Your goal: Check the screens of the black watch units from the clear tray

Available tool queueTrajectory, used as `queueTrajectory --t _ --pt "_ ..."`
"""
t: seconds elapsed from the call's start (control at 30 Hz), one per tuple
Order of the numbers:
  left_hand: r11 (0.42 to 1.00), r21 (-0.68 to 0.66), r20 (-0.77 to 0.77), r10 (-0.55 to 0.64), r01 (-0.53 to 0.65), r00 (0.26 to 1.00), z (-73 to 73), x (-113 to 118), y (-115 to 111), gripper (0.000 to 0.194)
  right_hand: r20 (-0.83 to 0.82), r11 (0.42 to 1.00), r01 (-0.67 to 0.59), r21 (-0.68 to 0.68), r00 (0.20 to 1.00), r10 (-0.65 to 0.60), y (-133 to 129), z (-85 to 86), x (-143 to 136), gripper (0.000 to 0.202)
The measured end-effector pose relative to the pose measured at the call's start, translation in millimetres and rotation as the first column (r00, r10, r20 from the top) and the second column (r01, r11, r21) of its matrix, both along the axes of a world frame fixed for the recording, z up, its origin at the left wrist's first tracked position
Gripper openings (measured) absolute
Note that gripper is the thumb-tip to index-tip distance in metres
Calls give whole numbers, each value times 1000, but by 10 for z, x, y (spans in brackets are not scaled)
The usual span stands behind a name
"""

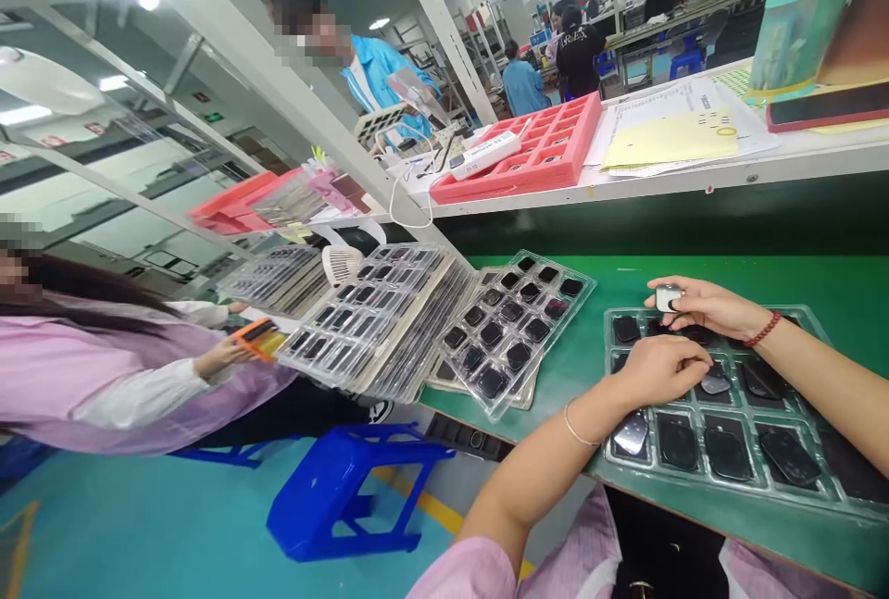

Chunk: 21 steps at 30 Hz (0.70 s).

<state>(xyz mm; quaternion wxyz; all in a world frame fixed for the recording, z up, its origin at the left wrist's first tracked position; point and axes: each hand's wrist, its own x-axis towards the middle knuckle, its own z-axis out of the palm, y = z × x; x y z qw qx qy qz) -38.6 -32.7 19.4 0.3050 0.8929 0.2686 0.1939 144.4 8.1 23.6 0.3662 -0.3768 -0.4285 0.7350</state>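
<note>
A clear plastic tray (701, 485) lies on the green bench in front of me, its pockets holding dark, rounded-square glass pieces (677, 443). Over its far edge, my right hand (715, 305), with a red bead bracelet, pinches a small rounded-square part (668, 297) with a pale face, like a watch case. Closer to me, my left hand (659, 369), wearing a thin bangle, is bent over the tray with fingers curled. Its fingertips are beside a shiny piece (714, 380) in a middle pocket. Whether they hold anything is hidden.
Left of my tray, another filled tray (514, 321) rests askew beside tall tray stacks (389, 330). A shelf above carries a pink foam tray (556, 150), papers (670, 138) and a phone (830, 106). A co-worker (139, 368) holds an orange object. A blue stool (340, 488) stands below.
</note>
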Motion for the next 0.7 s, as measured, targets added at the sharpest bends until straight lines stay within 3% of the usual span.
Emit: queueTrajectory --t 0.13,0.3,0.4,0.5,0.57,0.63,0.7 --pt "999 -45 14 25 -25 1000 -33 6 16 23 55 999 -39 21 998 37 14 -33 4 51" --pt "988 -137 26 69 -65 997 -94 21 69 25 1 998 -67 23 998 67 23 -31 15 51" --pt "969 -233 96 104 -79 990 -121 16 112 26 15 1000 -6 -17 1000 7 40 6 16 38" --pt "935 -346 162 139 -76 977 -127 2 134 28 136 996 87 -6 987 -86 -14 102 94 27" --pt "932 -355 173 147 -78 974 -122 -3 135 29 297 988 92 126 947 -126 -149 189 233 25" --pt "941 -329 158 140 -82 977 -114 1 130 28 533 965 11 261 832 -153 -393 276 428 29" --pt "949 -305 138 129 -82 982 -108 11 122 27 680 945 -91 313 716 -157 -731 347 628 32"
